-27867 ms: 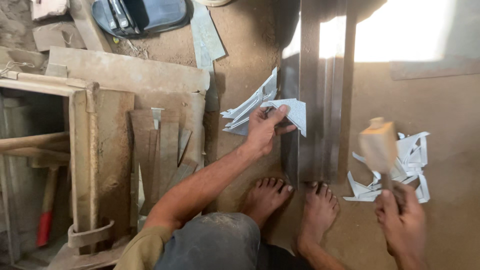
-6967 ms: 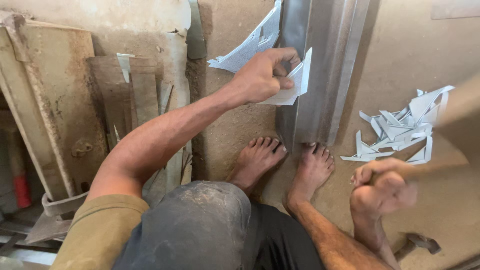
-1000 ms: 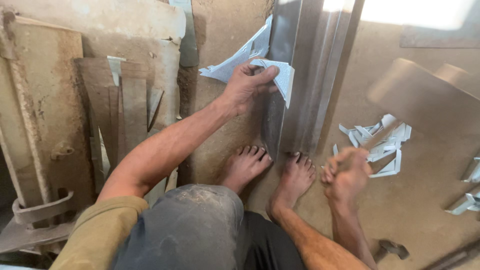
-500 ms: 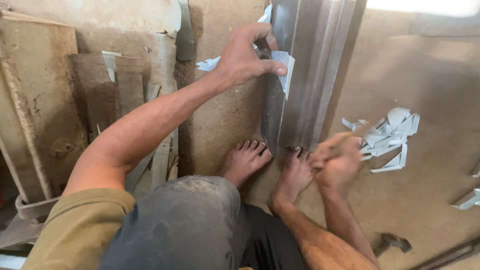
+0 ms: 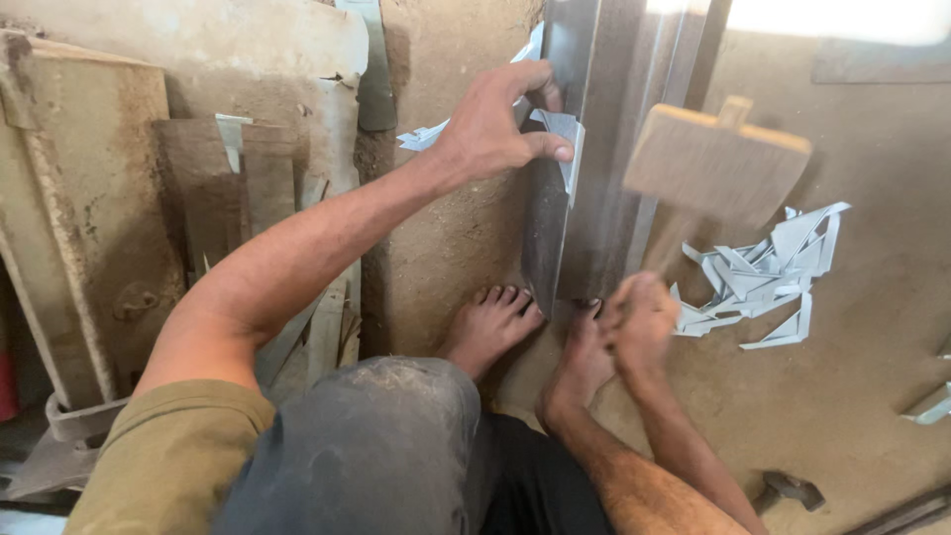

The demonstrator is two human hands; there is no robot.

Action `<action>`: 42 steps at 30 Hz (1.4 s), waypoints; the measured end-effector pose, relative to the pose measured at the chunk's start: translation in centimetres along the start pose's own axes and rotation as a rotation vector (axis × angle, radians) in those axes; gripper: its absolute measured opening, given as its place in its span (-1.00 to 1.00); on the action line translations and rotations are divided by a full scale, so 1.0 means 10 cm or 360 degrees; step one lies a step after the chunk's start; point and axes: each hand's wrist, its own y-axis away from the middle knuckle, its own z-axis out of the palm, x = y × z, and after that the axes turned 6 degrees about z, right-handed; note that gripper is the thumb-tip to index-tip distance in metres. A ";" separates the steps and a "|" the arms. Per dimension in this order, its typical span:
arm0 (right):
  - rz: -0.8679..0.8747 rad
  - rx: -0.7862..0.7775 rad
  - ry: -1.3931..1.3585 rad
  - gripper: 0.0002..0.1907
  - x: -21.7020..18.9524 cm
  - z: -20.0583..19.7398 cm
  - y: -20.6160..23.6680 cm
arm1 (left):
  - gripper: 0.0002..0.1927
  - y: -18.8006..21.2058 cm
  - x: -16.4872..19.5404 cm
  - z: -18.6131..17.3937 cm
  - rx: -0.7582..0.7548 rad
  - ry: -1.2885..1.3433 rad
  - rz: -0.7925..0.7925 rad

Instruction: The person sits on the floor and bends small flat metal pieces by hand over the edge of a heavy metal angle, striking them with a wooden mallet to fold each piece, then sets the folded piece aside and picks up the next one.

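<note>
1. Long steel beam (image 5: 594, 149) lies on the dirt floor (image 5: 852, 396), near end at the person's bare feet (image 5: 492, 327).
2. Wooden mallet (image 5: 715, 163) raised, blurred, just right of beam.
3. Left hand (image 5: 492, 124) pinches small sheet-metal piece (image 5: 565, 149) against beam edge, fingers closed on it.
4. Right hand (image 5: 639, 319) fisted around mallet handle.
5. Metal offcuts (image 5: 763, 277) piled right.

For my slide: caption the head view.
Left hand steadies a sheet-metal piece on a steel bar; right hand swings a wooden mallet.
</note>
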 end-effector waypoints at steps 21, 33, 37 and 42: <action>-0.0558 0.0159 0.0073 -0.69 -0.21 -0.35 0.31 | -0.83 0.18 0.41 1.22 -0.0567 -0.1159 0.0513; -0.0822 0.0345 0.0050 -0.73 0.00 -0.41 0.23 | -0.78 0.20 0.47 1.14 -0.0581 -0.1202 0.0522; -0.0948 0.0492 0.0582 -0.74 -0.02 -0.40 0.22 | -0.71 0.18 0.49 1.13 -0.0565 -0.1190 0.0570; -0.0760 0.0502 0.0335 -0.73 0.05 -0.50 0.23 | -0.71 0.19 0.52 1.15 -0.0594 -0.1184 0.0557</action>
